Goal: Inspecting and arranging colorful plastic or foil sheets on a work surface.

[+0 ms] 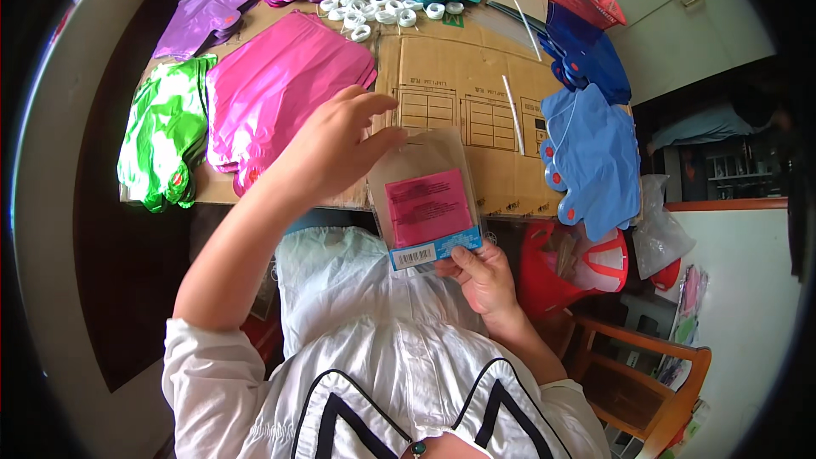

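Plastic barcode-labelled packet (429, 206): your right hand (486, 276) pinches its five o'clock corner, thumb uppermost; your left hand (344, 138) arches, thumb and fingers parted, near eleven o'clock.

Clear packet (429, 206) in the right fingers (473, 263), left fingers (371, 105) near its top edge

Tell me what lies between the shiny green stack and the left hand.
In the head view, the bright pink stack lies between the shiny green stack and the left hand.
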